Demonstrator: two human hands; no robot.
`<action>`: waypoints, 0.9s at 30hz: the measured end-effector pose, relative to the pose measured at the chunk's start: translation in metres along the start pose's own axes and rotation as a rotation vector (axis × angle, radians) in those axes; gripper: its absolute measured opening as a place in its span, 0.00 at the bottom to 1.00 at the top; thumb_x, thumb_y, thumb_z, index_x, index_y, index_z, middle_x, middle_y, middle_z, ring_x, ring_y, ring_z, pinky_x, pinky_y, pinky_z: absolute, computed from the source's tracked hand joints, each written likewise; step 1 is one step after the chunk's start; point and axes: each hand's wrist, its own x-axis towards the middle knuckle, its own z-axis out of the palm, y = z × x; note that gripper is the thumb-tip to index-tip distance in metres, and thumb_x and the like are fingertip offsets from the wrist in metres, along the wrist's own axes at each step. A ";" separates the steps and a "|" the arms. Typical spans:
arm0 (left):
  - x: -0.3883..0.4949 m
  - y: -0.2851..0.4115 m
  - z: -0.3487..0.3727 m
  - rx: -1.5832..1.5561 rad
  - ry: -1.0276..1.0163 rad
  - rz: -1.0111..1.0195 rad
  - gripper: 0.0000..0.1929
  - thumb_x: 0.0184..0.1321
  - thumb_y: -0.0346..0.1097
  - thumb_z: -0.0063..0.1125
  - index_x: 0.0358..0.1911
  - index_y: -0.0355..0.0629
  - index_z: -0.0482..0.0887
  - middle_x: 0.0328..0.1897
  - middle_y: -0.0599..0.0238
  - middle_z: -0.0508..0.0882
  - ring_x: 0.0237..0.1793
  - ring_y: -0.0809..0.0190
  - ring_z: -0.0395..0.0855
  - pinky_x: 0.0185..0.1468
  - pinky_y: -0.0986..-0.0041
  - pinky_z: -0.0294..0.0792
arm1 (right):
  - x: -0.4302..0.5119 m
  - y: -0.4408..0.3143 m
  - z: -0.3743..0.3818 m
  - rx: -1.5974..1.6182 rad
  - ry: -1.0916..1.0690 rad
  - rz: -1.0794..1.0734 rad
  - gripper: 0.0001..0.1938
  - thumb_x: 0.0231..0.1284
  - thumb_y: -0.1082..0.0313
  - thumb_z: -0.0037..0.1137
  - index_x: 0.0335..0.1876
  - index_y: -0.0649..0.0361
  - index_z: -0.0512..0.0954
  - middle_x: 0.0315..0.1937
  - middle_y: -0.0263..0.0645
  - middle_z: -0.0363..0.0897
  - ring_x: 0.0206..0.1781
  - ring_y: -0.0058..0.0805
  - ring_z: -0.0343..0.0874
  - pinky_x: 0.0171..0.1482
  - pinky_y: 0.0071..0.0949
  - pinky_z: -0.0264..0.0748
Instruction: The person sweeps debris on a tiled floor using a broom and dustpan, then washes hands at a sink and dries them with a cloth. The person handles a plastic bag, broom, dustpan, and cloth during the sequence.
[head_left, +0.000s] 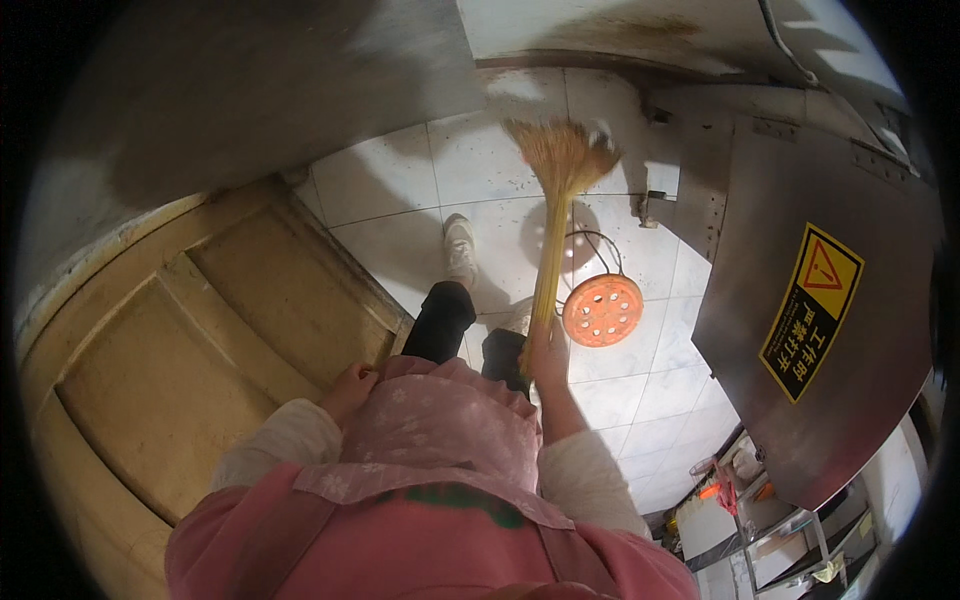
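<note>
My right hand (549, 356) is closed around the lower stalks of a yellow straw broom (555, 225). The broom points away from me, its frayed bristles fanned out over the white tiled floor (480, 165), where small dark debris lies scattered. Just right of the broom stands a stool with a round orange seat (603, 310) full of holes and thin metal legs. My left hand (354, 388) rests at the edge of my pink apron (442, 420), beside the wooden door; its fingers are curled, and whether they pinch the cloth I cannot tell.
A yellowish panelled wooden door (225, 300) is close on the left. A grey panel (300, 90) overhangs the upper left. On the right stands a metal machine cover (750, 300) with a yellow and black warning label. A metal rack (780, 540) with assorted items is at lower right.
</note>
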 end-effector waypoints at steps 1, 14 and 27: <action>0.000 0.000 0.002 0.002 0.003 -0.006 0.22 0.60 0.46 0.54 0.51 0.37 0.77 0.45 0.54 0.82 0.46 0.59 0.80 0.49 0.71 0.71 | 0.022 -0.010 -0.003 -0.093 0.012 -0.086 0.25 0.67 0.50 0.37 0.62 0.59 0.64 0.44 0.56 0.77 0.45 0.56 0.77 0.46 0.46 0.73; -0.026 -0.034 0.067 -0.189 0.092 -0.057 0.23 0.61 0.47 0.51 0.52 0.35 0.76 0.47 0.50 0.82 0.48 0.53 0.80 0.52 0.67 0.69 | -0.016 0.053 -0.020 -0.254 -0.097 -0.136 0.21 0.64 0.61 0.46 0.60 0.58 0.65 0.43 0.53 0.76 0.48 0.52 0.76 0.47 0.42 0.74; -0.083 -0.080 0.226 -0.280 0.271 -0.042 0.23 0.62 0.48 0.48 0.52 0.35 0.75 0.48 0.46 0.81 0.50 0.48 0.79 0.53 0.64 0.70 | 0.077 0.137 -0.051 -0.608 -0.100 -0.367 0.23 0.66 0.49 0.40 0.49 0.65 0.70 0.37 0.58 0.78 0.36 0.52 0.81 0.35 0.45 0.77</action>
